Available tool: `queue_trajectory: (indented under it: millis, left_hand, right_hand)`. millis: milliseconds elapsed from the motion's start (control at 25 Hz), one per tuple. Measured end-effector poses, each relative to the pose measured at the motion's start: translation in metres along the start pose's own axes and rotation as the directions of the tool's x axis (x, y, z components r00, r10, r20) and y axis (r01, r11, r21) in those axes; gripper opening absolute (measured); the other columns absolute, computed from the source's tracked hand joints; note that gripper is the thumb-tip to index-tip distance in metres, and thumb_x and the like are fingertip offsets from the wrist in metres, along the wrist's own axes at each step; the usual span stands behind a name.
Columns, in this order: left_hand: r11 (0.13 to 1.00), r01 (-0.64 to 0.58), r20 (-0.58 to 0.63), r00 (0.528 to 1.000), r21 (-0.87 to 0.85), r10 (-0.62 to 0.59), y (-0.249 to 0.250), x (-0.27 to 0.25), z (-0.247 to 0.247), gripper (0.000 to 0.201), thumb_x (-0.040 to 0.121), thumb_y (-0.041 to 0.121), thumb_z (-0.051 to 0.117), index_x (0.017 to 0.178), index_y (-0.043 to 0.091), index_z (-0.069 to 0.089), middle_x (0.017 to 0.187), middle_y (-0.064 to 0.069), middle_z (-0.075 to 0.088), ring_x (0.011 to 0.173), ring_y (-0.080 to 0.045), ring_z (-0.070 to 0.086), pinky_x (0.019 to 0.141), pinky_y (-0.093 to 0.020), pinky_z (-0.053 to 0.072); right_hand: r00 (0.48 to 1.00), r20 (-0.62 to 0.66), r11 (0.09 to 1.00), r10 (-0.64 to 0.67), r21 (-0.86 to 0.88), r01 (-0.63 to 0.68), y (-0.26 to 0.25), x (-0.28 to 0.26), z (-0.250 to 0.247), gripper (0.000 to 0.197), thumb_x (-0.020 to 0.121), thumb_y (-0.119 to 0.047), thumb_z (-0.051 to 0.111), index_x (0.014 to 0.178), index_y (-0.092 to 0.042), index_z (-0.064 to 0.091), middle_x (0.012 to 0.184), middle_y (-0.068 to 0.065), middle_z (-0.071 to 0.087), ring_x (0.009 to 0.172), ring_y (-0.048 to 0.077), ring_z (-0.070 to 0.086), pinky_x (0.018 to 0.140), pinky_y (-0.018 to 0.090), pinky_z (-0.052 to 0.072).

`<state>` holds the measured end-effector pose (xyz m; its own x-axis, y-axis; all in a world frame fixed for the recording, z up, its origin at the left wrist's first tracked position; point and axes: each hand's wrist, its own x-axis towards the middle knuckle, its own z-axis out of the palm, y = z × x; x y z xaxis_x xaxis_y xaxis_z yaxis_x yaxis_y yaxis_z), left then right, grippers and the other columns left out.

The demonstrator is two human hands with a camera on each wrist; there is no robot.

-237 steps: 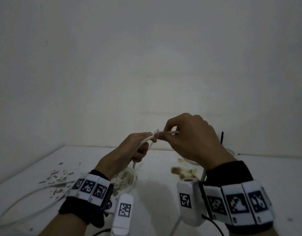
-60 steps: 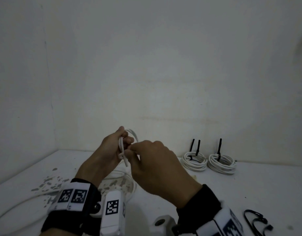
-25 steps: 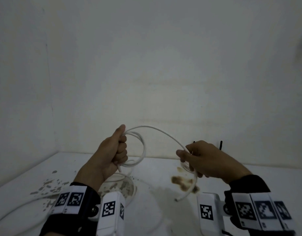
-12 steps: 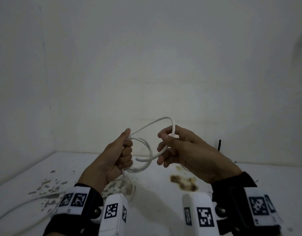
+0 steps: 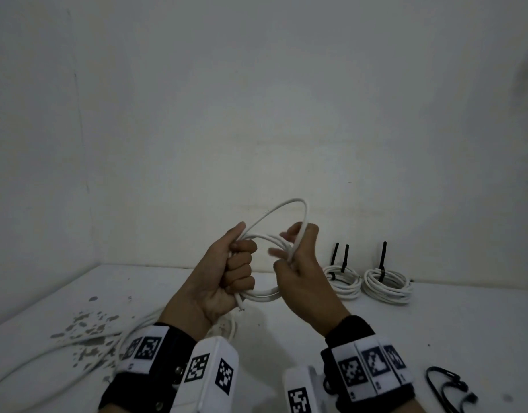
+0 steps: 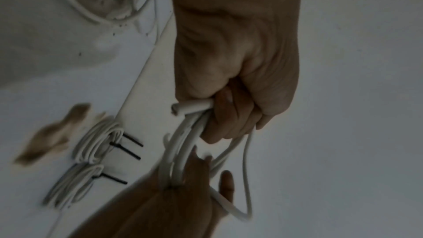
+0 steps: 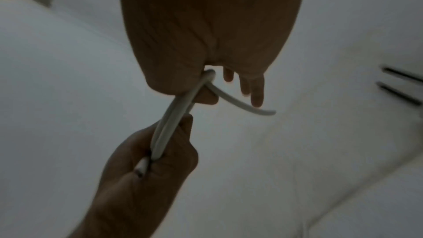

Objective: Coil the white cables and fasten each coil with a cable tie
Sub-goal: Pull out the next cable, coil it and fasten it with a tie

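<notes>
Closer now than half a second ago, the right hand (image 5: 298, 275) has swung in toward the left, and the two finished coils, hidden behind it then, show again at the wall.

Biggest first: the white table (image 5: 435, 329), stained and flecked on its left side, with loose white cable (image 5: 48, 368) trailing across that corner. At the back, the first tied coil (image 5: 343, 281) lies flat with two black tie tails standing up, and just beside it the second tied coil (image 5: 387, 286) with one tail. Spare black cable ties (image 5: 447, 386) lie near the front right edge.

Up in the air between the hands is the white cable coil (image 5: 271, 248), standing on edge, its loops running side to side from one hand to the other, with one wider loop arching above. The left hand (image 5: 227, 275) is clenched round the bunched strands, thumb up. The right hand has the far side of the loops caught under its thumb, the other fingers loosely spread.

The left wrist view catches what the head view barely shows: the cut cable end (image 6: 178, 110) poking out of the fist toward the table side. The right wrist view shows a strand curving free past the fingertips (image 7: 256, 97).
</notes>
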<state>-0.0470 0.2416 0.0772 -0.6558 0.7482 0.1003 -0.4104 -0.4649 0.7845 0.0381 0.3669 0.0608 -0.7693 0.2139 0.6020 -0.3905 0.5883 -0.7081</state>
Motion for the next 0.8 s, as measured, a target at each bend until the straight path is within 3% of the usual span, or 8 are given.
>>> queue_trajectory:
  millis: [80,120,200,280,400,480,640,800]
  left_hand:
    - [1.000,0.005,0.011,1.000,-0.010,-0.005,-0.001,-0.001,0.003,0.040,0.089,0.042,0.048,0.059,0.022,0.032,0.046,0.010,0.004,0.035,-0.008,-0.001,0.027,-0.013,0.011]
    - [1.000,0.001,0.010,1.000,-0.003,-0.001,-0.001,-0.001,0.002,0.039,0.088,0.042,0.049,0.059,0.022,0.032,0.044,0.010,0.004,0.035,-0.008,-0.001,0.027,-0.013,0.011]
    - [1.000,-0.013,-0.002,1.000,0.027,0.013,0.004,0.000,-0.002,0.039,0.087,0.042,0.050,0.058,0.022,0.033,0.038,0.010,0.008,0.035,-0.009,-0.001,0.028,-0.013,0.011]
    - [0.998,-0.027,-0.030,0.999,0.062,0.029,0.013,0.001,-0.010,0.042,0.090,0.043,0.048,0.056,0.022,0.035,0.033,0.010,0.014,0.035,-0.009,-0.001,0.028,-0.013,0.011]
    - [0.995,-0.049,-0.120,0.991,0.088,0.059,0.028,0.001,-0.031,0.049,0.095,0.045,0.045,0.052,0.022,0.036,0.031,0.010,0.020,0.028,-0.007,0.003,0.029,-0.013,0.011]
    - [0.992,-0.045,-0.171,0.983,0.117,0.065,0.033,0.000,-0.046,0.049,0.095,0.045,0.046,0.052,0.022,0.036,0.031,0.010,0.020,0.022,-0.005,0.012,0.029,-0.014,0.010]
    - [0.988,-0.061,-0.234,0.968,0.140,0.093,0.035,-0.001,-0.060,0.051,0.097,0.044,0.046,0.053,0.022,0.035,0.032,0.009,0.019,0.028,-0.007,0.004,0.030,-0.014,0.010]
    - [0.976,-0.076,-0.287,0.949,0.202,0.133,0.040,-0.005,-0.070,0.048,0.099,0.039,0.047,0.056,0.021,0.034,0.034,0.009,0.019,0.025,-0.005,0.009,0.031,-0.013,0.011]
  right_hand:
    - [0.994,0.048,0.967,0.100,0.232,-0.108,0.002,-0.002,0.000,0.037,0.094,0.004,0.041,0.112,-0.027,0.030,0.099,0.007,0.061,0.073,0.018,0.065,0.065,0.025,0.052]
    - [0.990,0.047,0.965,0.131,0.221,-0.138,0.001,-0.002,-0.003,0.031,0.096,-0.005,0.047,0.112,-0.027,0.033,0.081,0.005,0.061,0.062,0.017,0.057,0.057,0.026,0.047]
    - [0.990,0.046,0.990,0.132,0.043,-0.134,0.000,0.002,-0.011,0.023,0.092,-0.033,0.064,0.104,-0.026,0.045,0.053,-0.007,0.048,0.049,0.011,0.040,0.048,0.023,0.035]
    - [0.983,0.105,0.988,0.153,-0.012,-0.153,-0.002,0.003,-0.021,0.038,0.080,-0.050,0.075,0.091,-0.018,0.058,0.045,-0.009,0.038,0.043,0.009,0.030,0.044,0.021,0.027]
    - [0.959,0.162,0.973,0.230,-0.013,-0.231,-0.002,0.004,-0.040,0.037,0.069,-0.039,0.088,0.077,-0.010,0.067,0.050,-0.006,0.048,0.045,0.007,0.036,0.044,0.016,0.029]
    - [0.957,0.118,0.964,0.265,-0.014,-0.266,0.003,0.006,-0.048,0.027,0.069,-0.027,0.090,0.070,-0.011,0.068,0.050,-0.004,0.050,0.045,0.009,0.036,0.043,0.017,0.029]
    - [0.928,0.004,0.911,0.373,0.188,-0.367,0.009,0.010,-0.047,0.025,0.078,-0.013,0.083,0.063,-0.014,0.063,0.043,-0.003,0.032,0.037,0.011,0.021,0.045,0.021,0.016]
    - [0.888,-0.083,0.855,0.452,0.324,-0.404,0.001,0.014,-0.056,0.022,0.078,-0.007,0.082,0.071,-0.005,0.060,0.042,-0.007,0.027,0.033,0.008,0.019,0.041,0.019,0.017]
